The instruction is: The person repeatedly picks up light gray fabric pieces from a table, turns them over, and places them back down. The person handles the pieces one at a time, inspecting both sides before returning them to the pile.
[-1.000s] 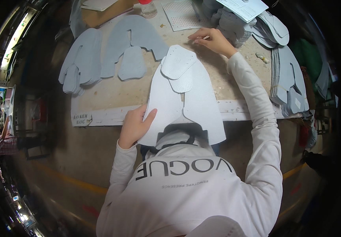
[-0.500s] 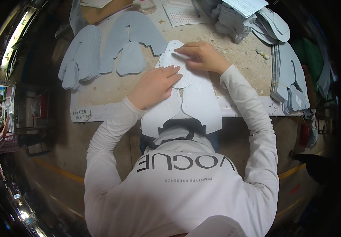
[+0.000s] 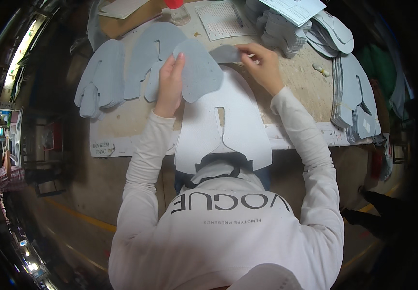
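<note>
My left hand [image 3: 169,89] grips a rounded, tongue-shaped grey shoe piece [image 3: 200,72] by its left edge, thumb over the front, and holds it raised. Between the thumb and fingers of my right hand [image 3: 263,66] is a smaller grey shoe piece [image 3: 227,54], tilted and seen partly edge-on. Below both hands, a white U-shaped shoe upper [image 3: 243,108] with a slot in its middle lies on the table and hangs over the front edge. A grey upper [image 3: 143,41] and a smaller grey piece beside it lie left of my left hand, partly hidden by it.
Stacked grey uppers [image 3: 110,72] stand at the table's left and another banded stack [image 3: 349,92] at its right. Further piles [image 3: 286,36] lie at the back right under papers [image 3: 296,8]. A red-capped jar [image 3: 180,15] and a printed sheet [image 3: 221,21] are at the back.
Both hands have lifted pieces off the white upper and moved apart, the left up and leftward. The pieces' grey sides now show, and the upper's rounded top is uncovered.
</note>
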{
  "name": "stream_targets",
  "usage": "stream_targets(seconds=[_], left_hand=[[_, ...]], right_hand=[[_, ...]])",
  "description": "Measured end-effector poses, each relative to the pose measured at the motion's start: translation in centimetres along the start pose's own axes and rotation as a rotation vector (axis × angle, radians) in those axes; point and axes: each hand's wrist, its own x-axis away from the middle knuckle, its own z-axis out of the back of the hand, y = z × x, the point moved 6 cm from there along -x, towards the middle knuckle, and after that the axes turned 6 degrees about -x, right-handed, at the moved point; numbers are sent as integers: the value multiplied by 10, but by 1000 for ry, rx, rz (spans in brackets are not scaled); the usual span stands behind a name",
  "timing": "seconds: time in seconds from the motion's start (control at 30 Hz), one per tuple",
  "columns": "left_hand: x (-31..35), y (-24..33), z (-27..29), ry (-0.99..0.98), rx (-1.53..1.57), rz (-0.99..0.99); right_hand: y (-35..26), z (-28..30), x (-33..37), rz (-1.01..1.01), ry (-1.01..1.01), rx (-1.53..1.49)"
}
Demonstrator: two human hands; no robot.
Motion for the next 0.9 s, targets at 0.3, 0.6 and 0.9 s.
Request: stream_targets(seconds=[0.3, 0.6, 0.9], left_hand=[[11, -57, 0, -63, -160, 554], [14, -51, -6, -155, -359, 243], [-13, -1, 88, 112, -642, 53]], right_hand=[[17, -29, 36, -711, -136, -560], [9, -54, 55, -664, -186, -418], [-1, -21, 31, -263, -154, 28]])
